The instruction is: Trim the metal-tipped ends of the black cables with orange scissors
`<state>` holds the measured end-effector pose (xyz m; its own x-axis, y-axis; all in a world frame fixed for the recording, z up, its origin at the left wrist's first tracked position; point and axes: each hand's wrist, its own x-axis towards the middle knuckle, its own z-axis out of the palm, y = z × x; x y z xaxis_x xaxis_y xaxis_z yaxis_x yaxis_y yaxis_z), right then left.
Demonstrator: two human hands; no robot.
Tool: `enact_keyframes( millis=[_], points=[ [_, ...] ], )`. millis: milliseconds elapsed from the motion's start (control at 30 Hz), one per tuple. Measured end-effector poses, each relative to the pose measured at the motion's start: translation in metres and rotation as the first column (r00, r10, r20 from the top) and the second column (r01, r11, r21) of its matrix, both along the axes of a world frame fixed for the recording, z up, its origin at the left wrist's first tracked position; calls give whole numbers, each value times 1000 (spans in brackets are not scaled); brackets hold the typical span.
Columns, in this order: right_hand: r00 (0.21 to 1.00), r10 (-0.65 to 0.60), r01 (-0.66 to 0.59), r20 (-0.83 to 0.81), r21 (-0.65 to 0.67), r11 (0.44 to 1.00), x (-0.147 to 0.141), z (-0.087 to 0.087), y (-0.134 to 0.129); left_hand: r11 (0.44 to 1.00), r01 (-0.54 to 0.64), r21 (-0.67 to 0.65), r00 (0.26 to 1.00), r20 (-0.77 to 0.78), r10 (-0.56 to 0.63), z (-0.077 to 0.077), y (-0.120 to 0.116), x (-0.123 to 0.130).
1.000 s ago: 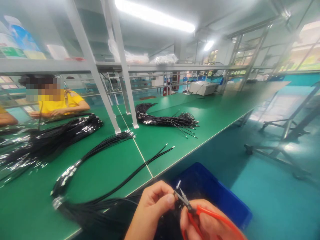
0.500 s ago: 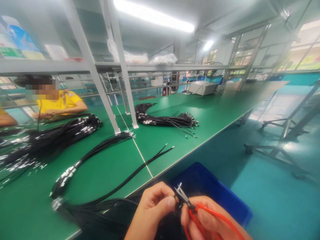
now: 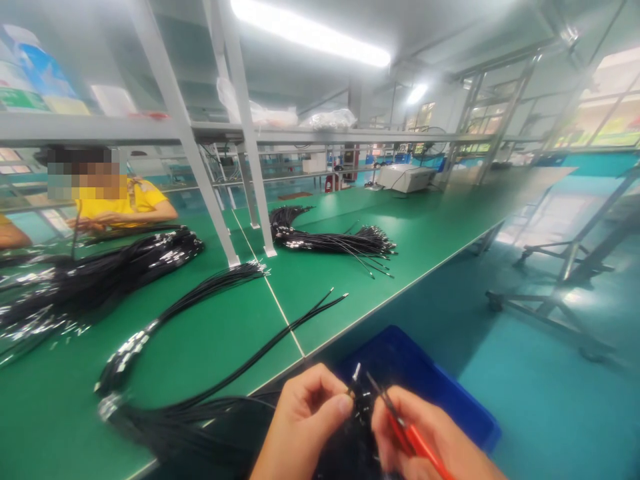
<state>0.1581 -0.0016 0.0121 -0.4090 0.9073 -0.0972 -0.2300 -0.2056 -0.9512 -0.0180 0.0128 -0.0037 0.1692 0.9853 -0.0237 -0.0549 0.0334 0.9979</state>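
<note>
My left hand (image 3: 311, 415) is closed in a pinch on a thin black cable (image 3: 351, 392), whose silvery tip points up past the fingertips. To its right, my right hand (image 3: 425, 433) grips a pair of red-handled scissors (image 3: 387, 400). Their dark, narrow blades point up and left, a small gap away from the cable tip. A bundle of black cables (image 3: 195, 420) with silvery ends runs along the table edge toward my left hand; its lower part is dark and blurred.
A blue bin (image 3: 440, 380) stands below the hands beside the green table (image 3: 230, 333). More cable bundles (image 3: 340, 241) lie farther back, and a large pile (image 3: 110, 273) sits at left. Grey shelf posts (image 3: 250, 147) rise from the tabletop. Across it sits a person in yellow (image 3: 145, 203).
The scissors have drawn right, away from the cable tip, and turned so the blades look narrower. My left hand has stayed nearly in place.
</note>
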Motion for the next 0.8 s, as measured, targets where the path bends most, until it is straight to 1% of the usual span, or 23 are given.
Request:
enact_keyframes(
  millis=[67,133,200,300,367,433,467,500,567,600,667,700,733,767,800],
  points=[
    [983,-181,181,5,41,983,-3,3,0,999,-43,19,996,-79,45,4,-2,6],
    [937,-347,344,50,52,937,-8,4,0,992,-110,67,980,-157,119,8,-6,13],
    [891,-448,448,68,22,894,-14,3,-1,977,-164,139,958,-215,192,11,-9,20],
    [849,-528,528,18,-75,846,-21,0,-2,949,-180,257,920,-296,255,8,-13,29],
    [841,-541,540,16,-82,838,-23,-1,-1,916,-173,363,873,-374,313,3,-15,33],
    [830,-557,558,39,-26,830,-26,-2,-1,861,-150,486,801,-450,394,-2,-16,36],
    [813,-580,580,51,16,814,-28,-2,-1,830,-132,542,762,-479,435,-5,-17,38],
    [786,-615,612,61,61,788,-31,-2,-1,800,-115,589,725,-501,473,-7,-18,39],
    [704,-704,690,91,148,709,-36,-3,-3,755,-93,649,664,-525,533,-10,-19,41],
    [666,-737,713,111,193,674,-39,-3,-4,744,-89,662,648,-529,548,-11,-19,41],
    [622,-770,722,144,274,635,-39,-4,-6,752,-98,651,661,-522,539,-10,-20,41],
    [618,-772,715,150,302,631,-38,-4,-7,771,-111,627,683,-515,517,-9,-19,39],
    [635,-757,694,151,317,646,-34,-4,-7,800,-129,587,714,-505,486,-7,-18,37],
    [683,-713,649,158,316,692,-29,-3,-7,833,-152,532,749,-488,448,-5,-17,34],
    [747,-644,586,164,296,755,-22,-2,-6,868,-169,467,788,-465,403,-3,-15,31]
  ],
)
